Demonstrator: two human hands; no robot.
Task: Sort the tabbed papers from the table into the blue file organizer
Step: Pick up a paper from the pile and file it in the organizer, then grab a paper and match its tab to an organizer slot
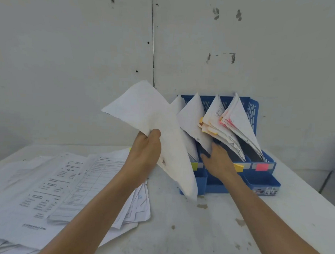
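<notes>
My left hand (147, 148) grips a white sheet of paper (153, 126), held tilted in the air in front of the left end of the blue file organizer (264, 181). My right hand (218, 159) reaches into the organizer's second slot, fingers against the paper standing there (192, 116). The slots hold leaning papers with yellow tabs (208, 129) and pink tabs (225, 120). Coloured labels mark the organizer's front: yellow-green (194, 166), yellow (238, 167) and pink (262, 166). A spread pile of printed papers (50, 191) lies on the table at the left.
The white table (206, 234) carries a few stains and ends against a grey wall (70, 55). The organizer stands at the back right, close to the wall. The table's right edge runs just beyond it.
</notes>
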